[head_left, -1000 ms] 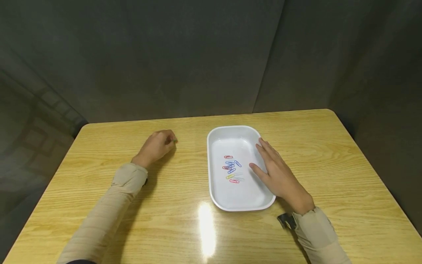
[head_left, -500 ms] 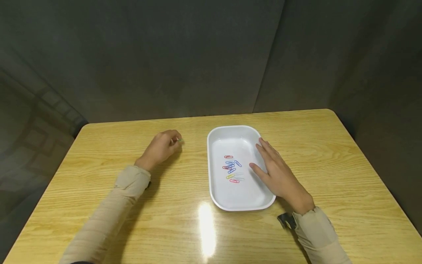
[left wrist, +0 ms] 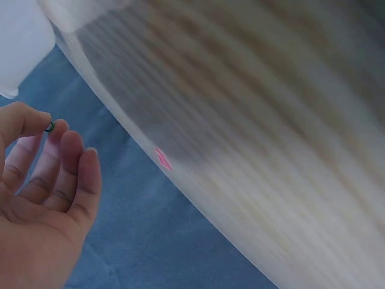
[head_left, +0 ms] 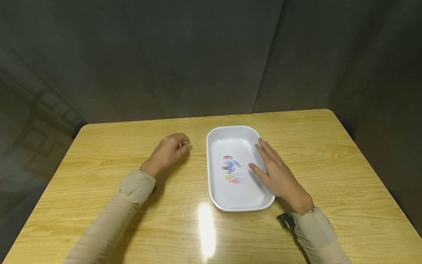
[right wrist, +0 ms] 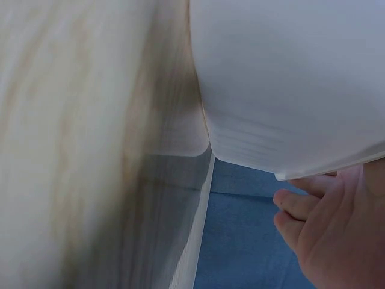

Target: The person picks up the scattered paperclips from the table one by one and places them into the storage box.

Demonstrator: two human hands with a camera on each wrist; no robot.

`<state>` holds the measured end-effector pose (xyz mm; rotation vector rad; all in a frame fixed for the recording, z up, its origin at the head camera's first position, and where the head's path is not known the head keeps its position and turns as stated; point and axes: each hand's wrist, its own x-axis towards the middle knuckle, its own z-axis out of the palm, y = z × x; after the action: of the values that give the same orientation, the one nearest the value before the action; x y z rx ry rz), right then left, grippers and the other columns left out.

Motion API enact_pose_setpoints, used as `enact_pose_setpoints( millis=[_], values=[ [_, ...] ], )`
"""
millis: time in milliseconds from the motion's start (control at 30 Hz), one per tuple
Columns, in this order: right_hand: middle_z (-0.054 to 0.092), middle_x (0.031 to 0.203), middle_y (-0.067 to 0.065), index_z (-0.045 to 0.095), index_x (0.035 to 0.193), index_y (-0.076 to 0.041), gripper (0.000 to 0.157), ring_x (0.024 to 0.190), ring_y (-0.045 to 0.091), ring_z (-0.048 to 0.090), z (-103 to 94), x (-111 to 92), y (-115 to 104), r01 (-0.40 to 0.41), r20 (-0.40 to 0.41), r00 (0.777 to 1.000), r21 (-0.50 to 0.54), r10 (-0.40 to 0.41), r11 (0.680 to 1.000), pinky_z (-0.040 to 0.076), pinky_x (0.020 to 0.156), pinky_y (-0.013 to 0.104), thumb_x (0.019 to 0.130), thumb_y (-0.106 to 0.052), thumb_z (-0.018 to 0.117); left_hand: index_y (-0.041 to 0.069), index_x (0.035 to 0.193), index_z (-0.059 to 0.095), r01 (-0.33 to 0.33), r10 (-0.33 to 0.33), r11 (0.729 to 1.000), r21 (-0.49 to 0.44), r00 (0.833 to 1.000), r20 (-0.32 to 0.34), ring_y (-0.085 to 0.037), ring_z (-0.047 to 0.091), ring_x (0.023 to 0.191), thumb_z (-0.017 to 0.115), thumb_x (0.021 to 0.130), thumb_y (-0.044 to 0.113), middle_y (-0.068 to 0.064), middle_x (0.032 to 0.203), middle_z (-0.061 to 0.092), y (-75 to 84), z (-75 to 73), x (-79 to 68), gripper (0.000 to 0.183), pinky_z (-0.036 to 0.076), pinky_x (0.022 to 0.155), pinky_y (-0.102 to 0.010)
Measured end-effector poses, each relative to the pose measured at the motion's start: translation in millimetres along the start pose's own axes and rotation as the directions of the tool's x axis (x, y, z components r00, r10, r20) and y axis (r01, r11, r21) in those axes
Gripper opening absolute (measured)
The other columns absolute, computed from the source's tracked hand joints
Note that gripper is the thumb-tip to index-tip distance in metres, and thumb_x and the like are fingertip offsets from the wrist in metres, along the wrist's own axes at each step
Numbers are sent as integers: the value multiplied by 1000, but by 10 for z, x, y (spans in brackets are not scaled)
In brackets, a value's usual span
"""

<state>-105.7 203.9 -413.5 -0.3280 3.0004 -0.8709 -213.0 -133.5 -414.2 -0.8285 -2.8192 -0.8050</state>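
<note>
Between thumb and forefinger my left hand (head_left: 167, 152) pinches a small green paper clip (head_left: 188, 143), left of the white tray (head_left: 244, 203). Only one rounded end of this green clip (left wrist: 50, 127) shows in the left wrist view. My right hand (head_left: 280, 176) rests at the tray's right rim with straight fingers, its thumb reaching over the inside. Several paper clips lie in the tray: red (head_left: 228, 157), blue (head_left: 237, 164), yellow (head_left: 229, 176) and pink (head_left: 234, 181), along with silvery ones hard to make out.
A light wooden table (head_left: 181, 227) carries the tray; dark grey curtains (head_left: 165, 62) hang behind it. In the left wrist view, a pink clip-like shape (left wrist: 163, 159) shows at the table's edge. A bright glare (head_left: 207, 231) lies in front of the tray.
My left hand has moved right, closer to the tray, with the green paper clip in its fingertips. The right hand and the clips in the tray stay put.
</note>
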Motion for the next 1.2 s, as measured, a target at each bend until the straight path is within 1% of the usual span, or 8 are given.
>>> enact_pose_setpoints(
  millis=[200,367,600,867,1067,1200],
  values=[
    [13,167,14,27,154,3,72,152,40,14,4,-2,1,1,2,1000,-1,-1,1000,18,121,59,102,-39,53,5,106,69,4,-4,999,-35,1000,7,-18,58,74,58,93,5,-7,90,68,86,41,-14,17,48,64,-29],
    [12,167,14,27,154,3,72,153,40,14,8,-3,5,0,0,1000,-2,0,1000,18,121,59,101,-39,53,7,105,69,-20,19,998,-67,1000,-8,-18,59,76,59,93,6,-7,92,68,186,84,-7,16,50,67,-30],
    [13,167,14,27,154,3,72,152,40,14,13,0,12,1,-4,1000,-3,-1,1000,19,120,59,101,-39,53,7,104,70,-48,45,995,-90,998,-35,-18,59,76,59,93,5,-6,91,68,282,118,17,16,51,67,-30],
    [13,167,14,28,154,3,72,152,40,15,10,1,6,4,-9,1000,-5,-4,1000,19,120,59,101,-39,53,7,103,71,-114,108,990,-81,992,-71,-16,59,76,61,92,4,-5,93,69,392,130,62,15,51,67,-27],
    [13,167,14,27,154,3,72,152,40,15,9,1,2,-2,-3,1000,-6,2,1000,19,120,59,101,-39,53,8,101,70,-144,137,985,-97,988,-71,-16,58,79,62,92,3,-4,96,69,504,110,76,14,51,68,-27],
    [13,167,14,27,154,3,72,153,40,14,5,3,2,-6,1,1000,-9,6,1000,19,120,59,101,-39,53,7,99,70,-173,166,980,-98,983,-81,-17,59,80,63,91,3,-5,97,70,570,112,91,12,51,70,-27]
  ],
)
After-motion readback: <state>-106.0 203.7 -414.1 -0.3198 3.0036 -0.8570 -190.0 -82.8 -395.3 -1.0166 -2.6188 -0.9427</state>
